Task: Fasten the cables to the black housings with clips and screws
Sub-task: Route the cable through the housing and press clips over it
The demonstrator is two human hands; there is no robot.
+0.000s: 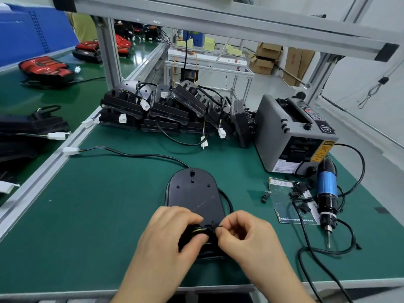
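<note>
A black oval housing [193, 193] lies flat on the green mat in front of me. Its black cable [140, 155] runs off to the upper left and ends in a white connector [70, 150]. At the housing's near end my left hand [168, 235] pinches the cable's coloured wires against the housing. My right hand [247, 235] pinches a small black clip [211, 228] right beside them. The housing's near end is hidden under both hands. Loose black clips [298, 190] lie on a paper sheet to the right.
A blue electric screwdriver [326, 193] lies at the right with its cord looping over the mat. A grey tape dispenser [293, 132] stands behind it. Several black housings with cables [170, 108] are stacked at the back. A conveyor with red parts [46, 68] runs on the left.
</note>
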